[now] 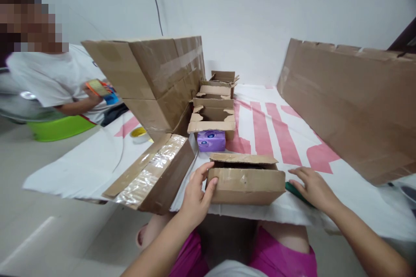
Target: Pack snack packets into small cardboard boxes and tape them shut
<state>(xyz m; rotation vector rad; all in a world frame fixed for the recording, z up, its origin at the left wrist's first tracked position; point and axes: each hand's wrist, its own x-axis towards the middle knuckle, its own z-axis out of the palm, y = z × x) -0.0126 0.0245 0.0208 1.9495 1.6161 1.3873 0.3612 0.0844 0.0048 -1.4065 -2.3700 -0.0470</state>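
Note:
A small brown cardboard box (pixel 245 186) sits at the table's near edge, its top flap slightly raised over a dark gap. My left hand (pixel 199 192) grips its left end, thumb on the front and fingers behind. Just right of the box is my right hand (pixel 310 186), fingers apart and holding nothing I can see. Under that hand lies a green object (pixel 297 193), partly covered, its kind unclear. Behind the box stands a purple printed pack (pixel 211 141). Farther back, opened cardboard boxes (pixel 212 114) stand in a row.
Stacked taped boxes (pixel 162 69) rise at left, with a long taped box (pixel 152 173) before them. A tape roll (pixel 139 133) lies beside these. Large cardboard (pixel 351 104) stands at right on the white-and-red cloth (pixel 260 130). A seated person (pixel 61 78) at left holds a tape dispenser (pixel 99 88).

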